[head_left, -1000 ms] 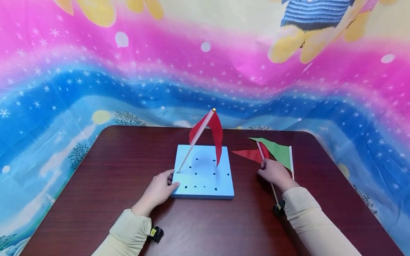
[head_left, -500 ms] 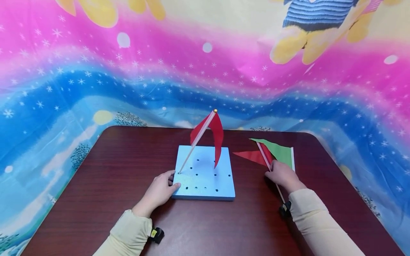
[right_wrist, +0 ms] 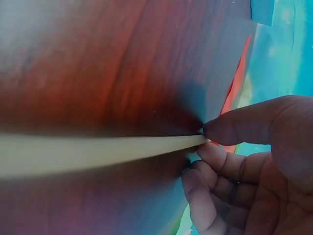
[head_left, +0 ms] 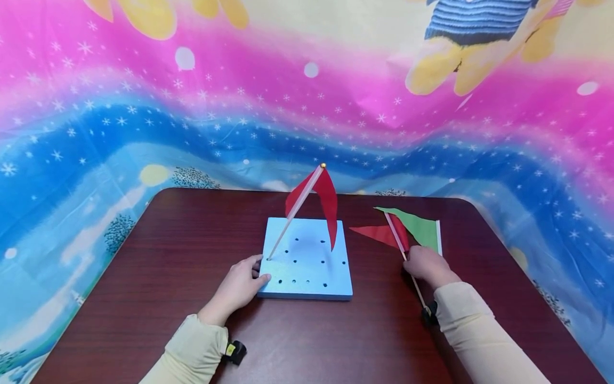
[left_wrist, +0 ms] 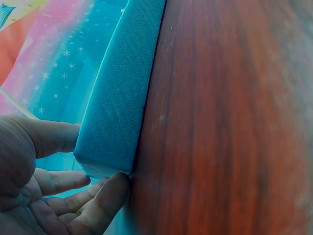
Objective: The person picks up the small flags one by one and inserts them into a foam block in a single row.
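Note:
A light blue board with several small holes lies on the table. My left hand holds its near left corner, the thumb over the top and the fingers against the side face in the left wrist view. A red flag on a thin stick leans to the right out of a hole by the board's left edge. To the right of the board, my right hand pinches the stick of a second red flag between thumb and index finger. A green flag lies behind that hand, partly over the red one.
The dark wooden table has rounded far corners. A patterned cloth backdrop hangs just beyond its far edge. Each wrist wears a small black camera, as on the left wrist camera.
My right hand has moved right and a little nearer to me, along the second red flag's stick, whose near end has swung right. My left hand stays on the board.

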Demonstrator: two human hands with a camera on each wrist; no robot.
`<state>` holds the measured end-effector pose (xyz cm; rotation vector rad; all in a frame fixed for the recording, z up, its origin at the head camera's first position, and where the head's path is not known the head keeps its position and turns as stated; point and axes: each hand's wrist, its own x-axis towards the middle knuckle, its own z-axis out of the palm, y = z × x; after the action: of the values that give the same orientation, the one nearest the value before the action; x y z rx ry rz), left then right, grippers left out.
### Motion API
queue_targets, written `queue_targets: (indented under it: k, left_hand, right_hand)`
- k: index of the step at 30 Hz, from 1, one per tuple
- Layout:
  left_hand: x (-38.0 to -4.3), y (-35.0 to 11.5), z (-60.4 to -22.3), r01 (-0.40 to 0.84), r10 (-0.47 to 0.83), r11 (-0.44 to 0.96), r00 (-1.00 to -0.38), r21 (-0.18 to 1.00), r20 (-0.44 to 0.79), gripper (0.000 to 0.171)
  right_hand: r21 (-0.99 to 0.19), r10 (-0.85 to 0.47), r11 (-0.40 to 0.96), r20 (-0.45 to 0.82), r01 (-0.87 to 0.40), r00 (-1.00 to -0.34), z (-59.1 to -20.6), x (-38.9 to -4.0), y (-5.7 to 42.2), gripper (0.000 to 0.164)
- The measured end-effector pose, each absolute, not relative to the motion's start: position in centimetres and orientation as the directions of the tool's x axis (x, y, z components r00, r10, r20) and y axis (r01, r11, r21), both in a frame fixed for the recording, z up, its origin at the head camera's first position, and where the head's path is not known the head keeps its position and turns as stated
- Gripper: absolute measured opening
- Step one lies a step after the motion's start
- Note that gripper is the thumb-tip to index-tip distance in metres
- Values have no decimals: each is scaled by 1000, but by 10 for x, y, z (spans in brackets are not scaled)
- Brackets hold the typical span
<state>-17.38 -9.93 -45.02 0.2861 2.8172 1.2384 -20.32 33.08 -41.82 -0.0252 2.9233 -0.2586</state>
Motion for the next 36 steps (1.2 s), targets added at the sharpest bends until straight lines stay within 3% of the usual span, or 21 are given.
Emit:
queue_targets:
  k: [13,18,28,36]
  left_hand:
    - [-173,-98,-451,145,190,662,-982,736,23,52]
    - [-174,-98,-451,143,189,661,-982,737,21,52]
    - [-173,-99,-450,141,190,660,-982,738,17,52]
    - [-174,-98,-451,140,188,666,-982,733,17,52]
  right_hand:
    - [-180,7,982,-258,55,-966,-422,-201,333,17]
    - [-169,3,985,-224,42,-975,-418,-202,335,16]
    - [-239,-62,971,-175,-19,-983,-415,-199,337,29]
    - [-306,-64,952,-159,-13,-985,-407,-202,337,14]
